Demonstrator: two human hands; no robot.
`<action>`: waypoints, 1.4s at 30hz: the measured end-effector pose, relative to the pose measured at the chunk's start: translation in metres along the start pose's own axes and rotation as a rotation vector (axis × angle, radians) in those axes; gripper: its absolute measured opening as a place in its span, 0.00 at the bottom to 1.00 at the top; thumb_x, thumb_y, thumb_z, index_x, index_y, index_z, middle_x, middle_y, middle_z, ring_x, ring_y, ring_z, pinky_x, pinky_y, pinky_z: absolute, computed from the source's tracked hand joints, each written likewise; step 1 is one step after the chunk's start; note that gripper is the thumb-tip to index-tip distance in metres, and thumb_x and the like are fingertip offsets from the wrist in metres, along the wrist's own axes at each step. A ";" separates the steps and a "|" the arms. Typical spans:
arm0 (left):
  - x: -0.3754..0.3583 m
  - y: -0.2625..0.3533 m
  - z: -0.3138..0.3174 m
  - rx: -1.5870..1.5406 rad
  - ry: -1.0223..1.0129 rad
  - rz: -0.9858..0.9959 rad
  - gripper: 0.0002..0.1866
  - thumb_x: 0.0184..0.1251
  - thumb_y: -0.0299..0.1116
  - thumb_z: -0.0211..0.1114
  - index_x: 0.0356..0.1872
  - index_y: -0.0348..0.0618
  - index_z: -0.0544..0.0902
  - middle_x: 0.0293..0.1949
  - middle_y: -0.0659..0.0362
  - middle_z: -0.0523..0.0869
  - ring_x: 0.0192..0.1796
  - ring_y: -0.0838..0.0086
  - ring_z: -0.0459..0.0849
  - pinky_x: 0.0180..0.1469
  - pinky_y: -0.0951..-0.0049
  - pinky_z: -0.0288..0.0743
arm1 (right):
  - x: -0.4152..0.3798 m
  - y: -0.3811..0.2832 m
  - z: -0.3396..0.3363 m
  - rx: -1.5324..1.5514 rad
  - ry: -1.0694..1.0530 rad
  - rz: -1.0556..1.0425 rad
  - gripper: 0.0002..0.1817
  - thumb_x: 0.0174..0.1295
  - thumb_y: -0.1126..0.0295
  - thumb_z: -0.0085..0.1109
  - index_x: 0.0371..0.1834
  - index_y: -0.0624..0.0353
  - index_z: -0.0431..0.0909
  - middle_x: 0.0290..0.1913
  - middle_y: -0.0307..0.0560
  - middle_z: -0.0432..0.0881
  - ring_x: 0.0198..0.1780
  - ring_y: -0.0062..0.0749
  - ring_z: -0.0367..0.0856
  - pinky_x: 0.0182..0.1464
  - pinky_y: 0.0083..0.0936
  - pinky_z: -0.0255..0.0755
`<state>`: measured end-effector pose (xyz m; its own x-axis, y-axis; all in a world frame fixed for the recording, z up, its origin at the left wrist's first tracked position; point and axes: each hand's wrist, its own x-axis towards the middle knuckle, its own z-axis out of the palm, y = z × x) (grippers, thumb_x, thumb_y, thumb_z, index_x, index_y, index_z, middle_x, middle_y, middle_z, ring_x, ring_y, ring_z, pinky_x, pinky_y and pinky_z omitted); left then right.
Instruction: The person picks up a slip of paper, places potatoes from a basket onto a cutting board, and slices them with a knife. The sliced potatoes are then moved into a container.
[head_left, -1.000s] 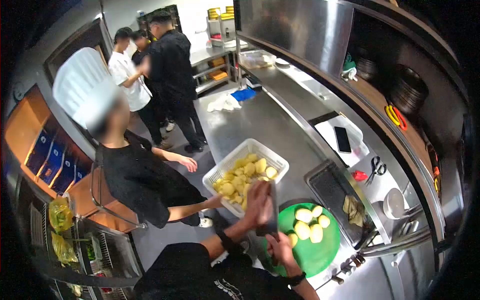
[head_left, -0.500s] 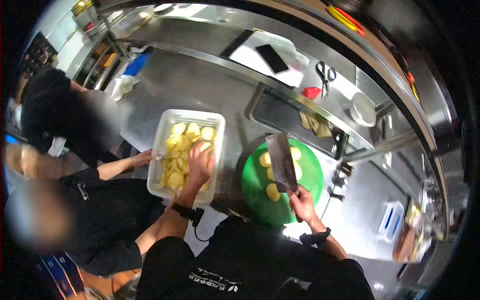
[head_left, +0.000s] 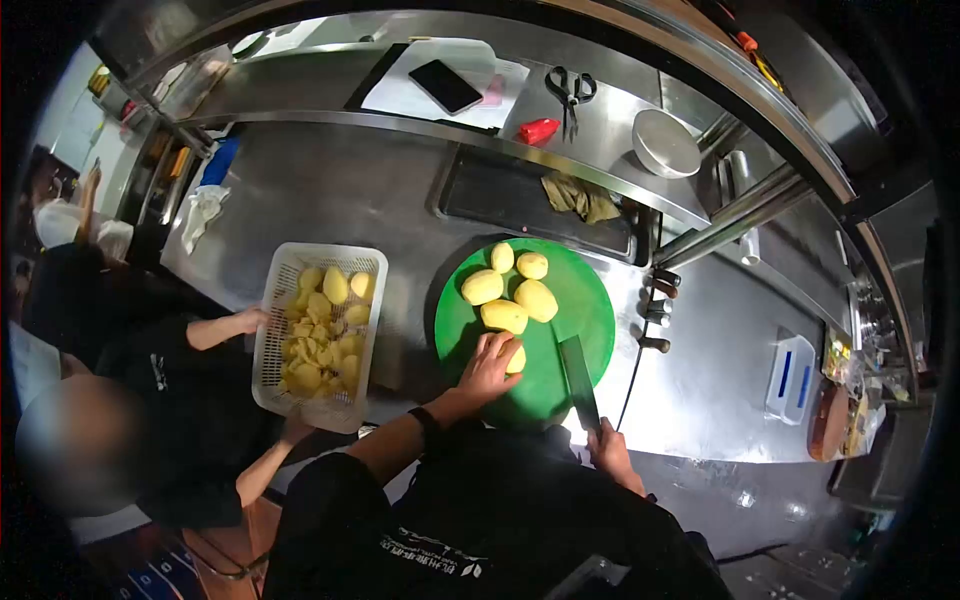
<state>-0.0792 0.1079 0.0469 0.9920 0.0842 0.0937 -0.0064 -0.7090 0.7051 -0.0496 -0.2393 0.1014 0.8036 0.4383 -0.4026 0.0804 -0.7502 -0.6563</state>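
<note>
- Potatoes, peeled, five (head_left: 504, 317): grouped on the upper half of the green round board (head_left: 590, 300), nearest the shelf side.
- Sixth potato, one (head_left: 516, 359): on the same board, just below the group, partly covered by my left hand (head_left: 488, 370).
- Left hand, bare: fingers bent and part-open, with fingertips and thumb on either side of the sixth potato; it appears to have hold of it, though the hand hides much of the contact.
- Right hand, one (head_left: 612, 456): fingers closed around the handle of the cleaver (head_left: 579, 376), whose blade lies over the board's right side, apart from the potatoes.
- White basket, perforated (head_left: 378, 300): on the steel counter (head_left: 340, 180), left of the board and apart from it, holding yellow potato pieces (head_left: 320, 350).
- Co-worker's hands, two (head_left: 249, 320): at the basket's left side and its near end, well apart from mine.
- Black tray, one (head_left: 490, 190): beyond the board, with a crumpled cloth (head_left: 580, 197) in it.
- Knife handles, dark and pale, several (head_left: 660, 305): right of the board.
- Shelf stock, beyond the tray: phone (head_left: 446, 86), red item (head_left: 538, 131), black-handled scissors (head_left: 570, 95), metal bowl (head_left: 666, 143).
- White container (head_left: 792, 380): far right on the counter.
</note>
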 end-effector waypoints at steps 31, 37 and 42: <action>-0.024 0.008 0.064 0.129 0.334 0.261 0.12 0.64 0.32 0.73 0.46 0.39 0.83 0.53 0.51 0.83 0.57 0.52 0.80 0.63 0.51 0.75 | 0.022 -0.081 -0.059 -0.380 -0.341 -0.255 0.14 0.75 0.68 0.57 0.54 0.68 0.75 0.31 0.70 0.86 0.35 0.68 0.88 0.40 0.57 0.82; -0.022 0.012 0.065 0.110 0.365 0.247 0.13 0.65 0.34 0.73 0.46 0.40 0.84 0.51 0.51 0.84 0.58 0.53 0.81 0.65 0.50 0.76 | 0.015 -0.107 -0.060 -0.380 -0.320 -0.239 0.12 0.76 0.67 0.56 0.52 0.67 0.74 0.25 0.68 0.84 0.29 0.69 0.86 0.34 0.58 0.81; -0.024 0.006 0.067 0.107 0.327 0.222 0.12 0.66 0.34 0.73 0.46 0.41 0.85 0.52 0.52 0.84 0.59 0.53 0.81 0.66 0.49 0.75 | 0.018 -0.091 -0.051 -0.391 -0.341 -0.218 0.20 0.77 0.67 0.55 0.66 0.63 0.67 0.26 0.68 0.85 0.30 0.71 0.87 0.35 0.62 0.81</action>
<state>-0.0944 0.0548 0.0012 0.8755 0.1266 0.4663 -0.1860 -0.8025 0.5669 -0.0123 -0.1881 0.1867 0.5131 0.6905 -0.5098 0.4880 -0.7233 -0.4886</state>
